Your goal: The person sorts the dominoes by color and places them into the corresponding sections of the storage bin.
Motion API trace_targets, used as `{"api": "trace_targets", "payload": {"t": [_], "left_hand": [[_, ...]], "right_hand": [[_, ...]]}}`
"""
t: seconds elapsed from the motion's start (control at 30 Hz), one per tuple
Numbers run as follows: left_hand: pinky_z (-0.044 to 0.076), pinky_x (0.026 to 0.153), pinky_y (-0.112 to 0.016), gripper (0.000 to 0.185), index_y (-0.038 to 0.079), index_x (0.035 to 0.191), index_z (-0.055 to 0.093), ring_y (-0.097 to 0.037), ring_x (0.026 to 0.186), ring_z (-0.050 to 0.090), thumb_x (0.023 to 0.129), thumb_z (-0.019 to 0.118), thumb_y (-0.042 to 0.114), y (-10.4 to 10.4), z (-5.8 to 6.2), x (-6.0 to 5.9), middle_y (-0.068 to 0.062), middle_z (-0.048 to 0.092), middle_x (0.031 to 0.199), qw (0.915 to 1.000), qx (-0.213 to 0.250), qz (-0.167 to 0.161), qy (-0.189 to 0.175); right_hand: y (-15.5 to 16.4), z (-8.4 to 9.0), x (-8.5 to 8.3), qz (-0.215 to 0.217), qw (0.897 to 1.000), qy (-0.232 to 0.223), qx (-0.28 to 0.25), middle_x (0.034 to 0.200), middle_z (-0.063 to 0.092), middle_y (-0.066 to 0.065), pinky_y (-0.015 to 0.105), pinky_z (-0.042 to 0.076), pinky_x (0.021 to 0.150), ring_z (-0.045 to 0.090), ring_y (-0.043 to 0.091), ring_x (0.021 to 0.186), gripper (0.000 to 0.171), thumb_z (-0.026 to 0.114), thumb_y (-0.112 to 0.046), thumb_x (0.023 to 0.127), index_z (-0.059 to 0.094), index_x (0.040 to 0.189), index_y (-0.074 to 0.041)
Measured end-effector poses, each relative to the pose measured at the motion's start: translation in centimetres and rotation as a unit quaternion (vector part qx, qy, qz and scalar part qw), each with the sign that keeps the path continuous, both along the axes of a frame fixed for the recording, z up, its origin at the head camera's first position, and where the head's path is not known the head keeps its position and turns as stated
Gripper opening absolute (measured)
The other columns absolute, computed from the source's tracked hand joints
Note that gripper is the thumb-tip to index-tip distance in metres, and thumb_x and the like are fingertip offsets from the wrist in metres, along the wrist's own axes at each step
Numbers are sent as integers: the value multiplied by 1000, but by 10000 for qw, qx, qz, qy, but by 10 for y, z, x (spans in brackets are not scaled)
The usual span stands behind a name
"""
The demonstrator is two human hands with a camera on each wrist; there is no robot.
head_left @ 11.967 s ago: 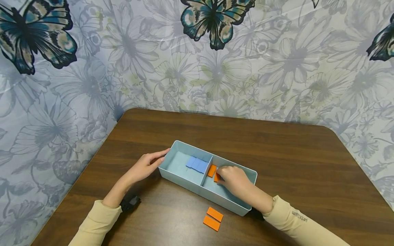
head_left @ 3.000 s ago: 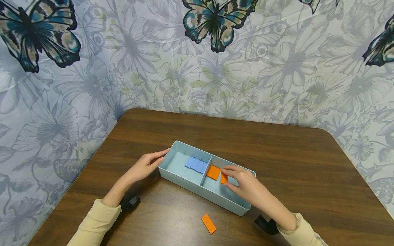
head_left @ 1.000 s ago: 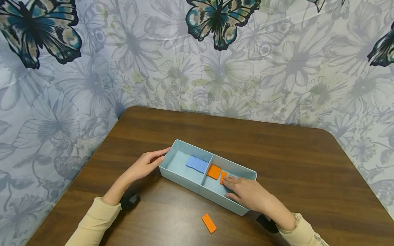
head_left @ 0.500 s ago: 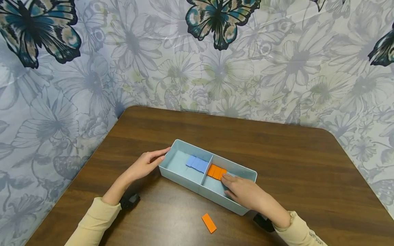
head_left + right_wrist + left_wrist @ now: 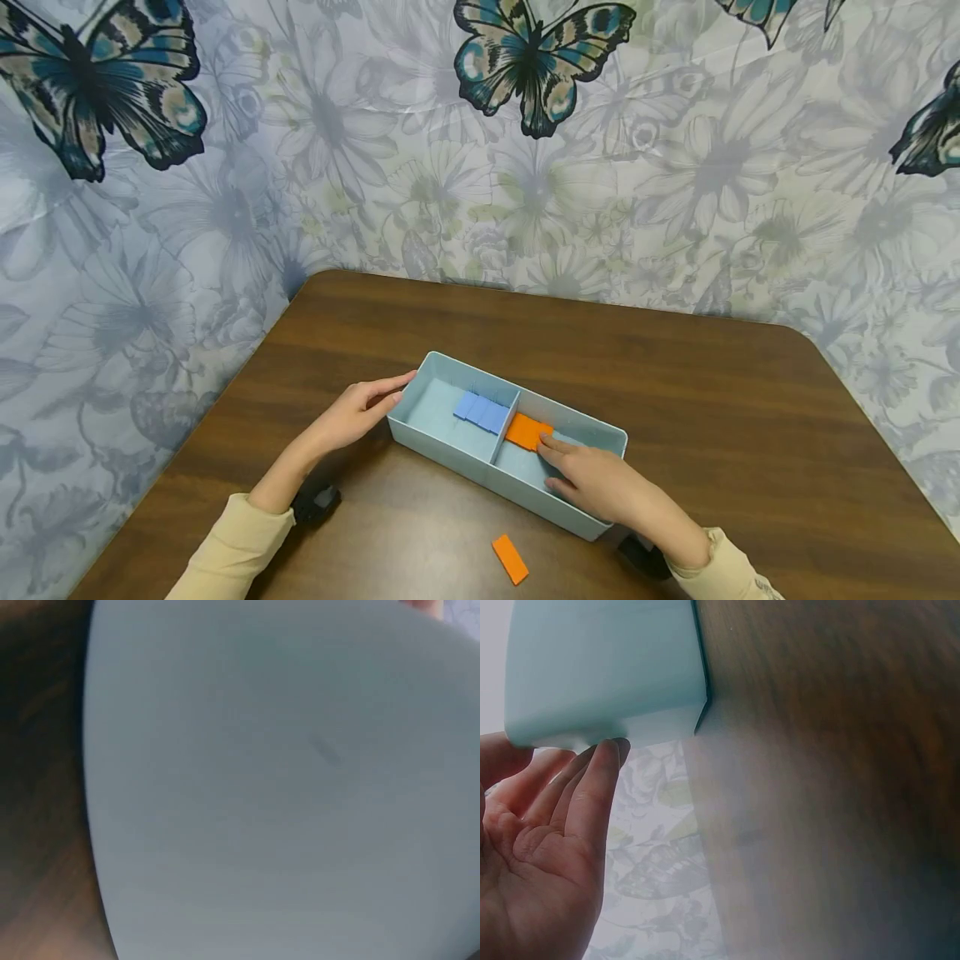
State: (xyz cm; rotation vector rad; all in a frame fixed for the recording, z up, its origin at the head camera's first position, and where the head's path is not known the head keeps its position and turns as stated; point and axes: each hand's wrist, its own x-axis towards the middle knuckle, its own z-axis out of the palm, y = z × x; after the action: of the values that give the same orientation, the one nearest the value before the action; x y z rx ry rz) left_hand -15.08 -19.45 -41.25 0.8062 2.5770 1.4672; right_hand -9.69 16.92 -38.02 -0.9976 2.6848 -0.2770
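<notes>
A light blue box [image 5: 442, 458] with a divider sits on the table. Flat blue tiles [image 5: 481, 412] lie side by side in its left compartment, near the divider. In the right compartment, orange tiles [image 5: 527, 431] form a row against the divider. The outstretched fingers of my right hand [image 5: 600, 483] touch the right end of that row. My left hand [image 5: 348, 417] rests its straight fingers against the box's left end; the left wrist view shows its fingertips at the box wall [image 5: 607, 675]. One loose orange tile [image 5: 510, 559] lies on the table in front of the box.
The brown wooden table [image 5: 712, 392] has rounded far corners. Behind it hangs a flowered cloth [image 5: 420, 183] printed with butterflies. The box's outer wall [image 5: 262, 787] fills most of the right wrist view, with its contents hidden there.
One of two orange tiles on the table has gone into the box. My right hand has let that tile down and slid it left against the others. My left hand has stayed put.
</notes>
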Motion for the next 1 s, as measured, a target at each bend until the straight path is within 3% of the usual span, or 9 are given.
{"api": "trace_targets", "payload": {"t": [0.33,0.73,0.87,1.0], "left_hand": [[39,96,-36,40,2,137,47,-23,122,45,98,50,8,2,-2,7,-9,48,136,10000,-8,7,-26],[38,96,-35,40,1,137,46,-23,123,44,98,49,11,-1,1,4,-9,47,136,10000,13,9,32],[38,96,-36,40,2,137,47,-21,123,44,98,50,10,-1,2,4,-7,47,136,10000,-14,41,32],[39,96,-37,40,2,137,47,-21,122,45,98,50,10,0,2,4,-7,48,136,9999,-16,48,87]], "right_hand": [[1,-2,5,-74,9994,-57,-347,133,50,17,46,44,89,52,33,114,44,59,-19,93,52,132,1],[4,14,15,15,9955,309,-896,129,54,12,43,45,89,53,27,115,41,57,-17,94,52,131,2],[3,17,24,94,9896,712,-1244,127,56,9,39,47,87,55,23,112,41,60,-16,92,54,130,0],[0,16,35,386,9715,1616,-1689,122,59,8,34,50,82,59,21,106,40,63,-13,90,56,128,-1]]}}
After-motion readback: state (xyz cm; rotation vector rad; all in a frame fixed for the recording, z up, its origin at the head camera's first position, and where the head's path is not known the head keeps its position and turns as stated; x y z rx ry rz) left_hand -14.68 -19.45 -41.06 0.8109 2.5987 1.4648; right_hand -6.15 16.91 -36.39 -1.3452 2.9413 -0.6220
